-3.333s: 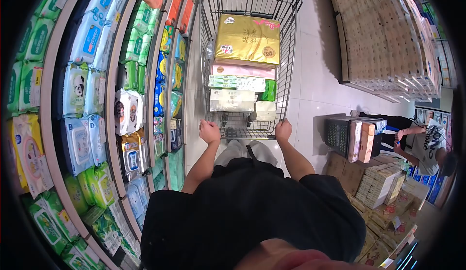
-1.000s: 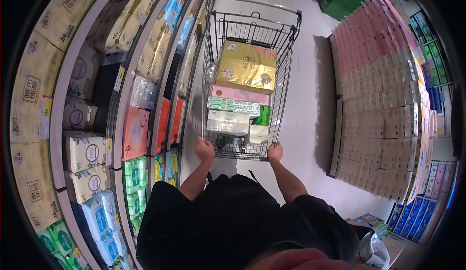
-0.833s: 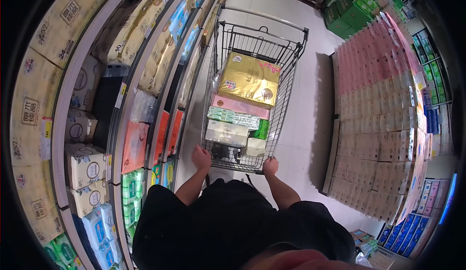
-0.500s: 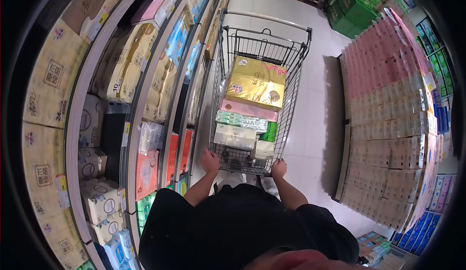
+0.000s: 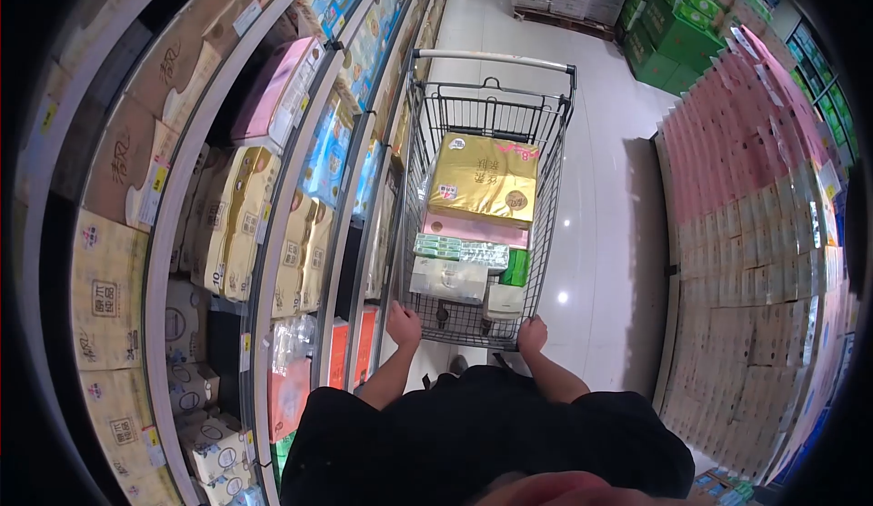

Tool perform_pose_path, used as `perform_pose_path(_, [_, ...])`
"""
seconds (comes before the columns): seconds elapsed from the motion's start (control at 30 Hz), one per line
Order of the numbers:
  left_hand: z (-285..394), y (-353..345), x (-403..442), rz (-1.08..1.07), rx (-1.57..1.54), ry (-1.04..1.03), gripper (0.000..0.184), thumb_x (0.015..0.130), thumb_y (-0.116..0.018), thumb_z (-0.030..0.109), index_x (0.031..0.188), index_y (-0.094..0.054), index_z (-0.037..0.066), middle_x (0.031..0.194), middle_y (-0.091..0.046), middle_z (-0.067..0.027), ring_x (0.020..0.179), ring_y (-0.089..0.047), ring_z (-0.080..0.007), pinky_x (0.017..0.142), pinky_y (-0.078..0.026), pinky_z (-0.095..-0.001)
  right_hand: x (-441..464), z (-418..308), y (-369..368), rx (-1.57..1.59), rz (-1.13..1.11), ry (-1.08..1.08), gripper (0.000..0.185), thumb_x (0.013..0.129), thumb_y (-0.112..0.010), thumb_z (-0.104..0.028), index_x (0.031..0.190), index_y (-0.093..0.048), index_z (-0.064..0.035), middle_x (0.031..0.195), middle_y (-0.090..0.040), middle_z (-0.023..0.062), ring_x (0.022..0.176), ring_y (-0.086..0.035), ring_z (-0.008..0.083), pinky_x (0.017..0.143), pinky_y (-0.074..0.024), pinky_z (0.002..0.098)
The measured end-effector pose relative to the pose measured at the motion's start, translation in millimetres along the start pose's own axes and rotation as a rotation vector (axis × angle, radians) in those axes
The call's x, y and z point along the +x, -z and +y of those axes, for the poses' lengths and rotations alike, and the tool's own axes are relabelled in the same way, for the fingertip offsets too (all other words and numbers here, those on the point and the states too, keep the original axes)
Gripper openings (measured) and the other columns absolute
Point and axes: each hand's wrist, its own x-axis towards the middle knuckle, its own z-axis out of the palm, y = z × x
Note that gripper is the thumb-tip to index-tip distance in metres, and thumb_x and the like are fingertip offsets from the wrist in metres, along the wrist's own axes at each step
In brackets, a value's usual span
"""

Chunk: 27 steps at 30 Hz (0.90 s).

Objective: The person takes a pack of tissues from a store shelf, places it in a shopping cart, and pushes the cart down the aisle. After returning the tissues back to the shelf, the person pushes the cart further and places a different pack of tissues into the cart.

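Observation:
A wire shopping cart [image 5: 548, 224] stands in the aisle before me. My left hand [image 5: 405, 326] is closed on the cart's near left corner, and my right hand [image 5: 533, 334] wraps round its near right corner. Inside the cart, a large gold tissue pack [image 5: 482, 177] lies toward the far end. Beyond it is the cart's grey handle bar [image 5: 496, 59]. Closer to me are a pink pack [image 5: 477, 230], small green-and-white packs [image 5: 484, 255], a bright green pack [image 5: 516, 268], a whitish pack [image 5: 448, 280] and a smaller cream pack [image 5: 505, 301].
Shelves [image 5: 195, 165] of tissue packs run close along the left. On the right rises a tall stack of pink and beige packs [image 5: 746, 233]. Green boxes [image 5: 668, 44] and a loaded pallet [image 5: 564, 22] stand farther ahead. Shiny pale floor tiles [image 5: 600, 188] lie between.
The shelves and right-hand stack have slid toward me in view, as the cart and I move forward along the aisle. Both hands keep their hold on the cart.

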Motion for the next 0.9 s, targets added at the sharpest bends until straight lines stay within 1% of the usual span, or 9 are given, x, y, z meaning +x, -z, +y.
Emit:
perform_pose_path(0.13, [29, -17, 31, -0.060, 0.008, 0.043, 0.019, 0.077, -0.051, 0.010, 0.093, -0.049, 0.000, 0.081, -0.058, -0.0178, 0.075, -0.058, -0.0359, 0.065, -0.045, -0.0471, 48, -22, 7, -0.003, -0.050, -0.014, 0.020, 0.079, -0.051, -0.021, 0.080, -0.056, -0.0018, 0.078, -0.061, 0.0199, 0.077, -0.059, 0.0384, 0.069, -0.0454, 0.0484])
perform_pose_path(0.2, [48, -25, 48, -0.047, -0.002, 0.077, 0.019, 0.076, -0.052, 0.011, 0.093, -0.049, 0.001, 0.079, -0.059, -0.0174, 0.075, -0.059, -0.0356, 0.065, -0.045, -0.0476, 73, -34, 8, 0.017, -0.060, -0.021, 0.020, 0.079, -0.051, -0.021, 0.080, -0.055, -0.0014, 0.077, -0.060, 0.0201, 0.076, -0.058, 0.0385, 0.069, -0.0446, 0.0488])
perform_pose_path(0.23, [60, -25, 55, -0.080, 0.006, 0.119, 0.019, 0.075, -0.052, 0.012, 0.092, -0.049, 0.002, 0.076, -0.059, -0.0177, 0.074, -0.059, -0.0358, 0.065, -0.045, -0.0483, 85, -37, 9, 0.043, -0.053, 0.028, 0.020, 0.078, -0.050, -0.020, 0.079, -0.054, -0.0011, 0.077, -0.059, 0.0205, 0.075, -0.058, 0.0390, 0.068, -0.0443, 0.0489])
perform_pose_path(0.37, [83, -44, 87, -0.064, 0.015, 0.072, 0.018, 0.075, -0.052, 0.012, 0.090, -0.049, 0.002, 0.074, -0.059, -0.0183, 0.073, -0.059, -0.0365, 0.063, -0.044, -0.0492, 129, -56, 12, 0.066, -0.023, 0.110, 0.019, 0.077, -0.050, -0.020, 0.075, -0.052, -0.0005, 0.075, -0.058, 0.0215, 0.074, -0.056, 0.0401, 0.067, -0.0435, 0.0496])
perform_pose_path(0.5, [121, -56, 117, -0.047, 0.047, 0.140, 0.016, 0.075, -0.052, 0.014, 0.086, -0.047, 0.002, 0.075, -0.059, -0.0183, 0.072, -0.058, -0.0368, 0.063, -0.044, -0.0492, 178, -79, 18, 0.044, -0.070, 0.068, 0.019, 0.076, -0.050, -0.019, 0.075, -0.052, -0.0002, 0.074, -0.057, 0.0214, 0.073, -0.056, 0.0401, 0.066, -0.0436, 0.0498])
perform_pose_path(0.57, [142, -56, 132, -0.054, 0.030, 0.155, 0.016, 0.074, -0.052, 0.013, 0.084, -0.047, 0.002, 0.074, -0.059, -0.0171, 0.072, -0.058, -0.0363, 0.064, -0.044, -0.0486, 203, -88, 17, 0.062, -0.041, 0.124, 0.020, 0.076, -0.050, -0.020, 0.075, -0.052, 0.0001, 0.074, -0.058, 0.0215, 0.073, -0.057, 0.0402, 0.066, -0.0437, 0.0502])
perform_pose_path(0.6, [144, -60, 140, -0.078, 0.032, 0.167, 0.016, 0.074, -0.052, 0.013, 0.084, -0.047, 0.002, 0.074, -0.059, -0.0171, 0.072, -0.058, -0.0363, 0.064, -0.044, -0.0486, 210, -97, 21, 0.038, -0.050, 0.114, 0.020, 0.076, -0.050, -0.020, 0.075, -0.052, 0.0001, 0.074, -0.058, 0.0215, 0.073, -0.057, 0.0402, 0.066, -0.0437, 0.0502])
perform_pose_path(0.8, [183, -86, 188, 0.016, 0.017, 0.131, 0.013, 0.074, -0.053, 0.011, 0.082, -0.046, 0.003, 0.071, -0.057, -0.0169, 0.070, -0.057, -0.0369, 0.062, -0.043, -0.0489, 275, -133, 25, 0.029, -0.099, 0.090, 0.021, 0.076, -0.050, -0.020, 0.076, -0.053, 0.0009, 0.076, -0.058, 0.0227, 0.075, -0.057, 0.0402, 0.068, -0.0442, 0.0497])
perform_pose_path(0.9, [200, -95, 216, -0.008, 0.015, 0.148, 0.013, 0.075, -0.052, 0.011, 0.082, -0.046, 0.003, 0.071, -0.057, -0.0174, 0.070, -0.057, -0.0370, 0.062, -0.043, -0.0489, 301, -157, 25, 0.029, -0.076, 0.066, 0.021, 0.076, -0.050, -0.020, 0.075, -0.054, 0.0005, 0.075, -0.059, 0.0230, 0.075, -0.058, 0.0400, 0.068, -0.0446, 0.0497])
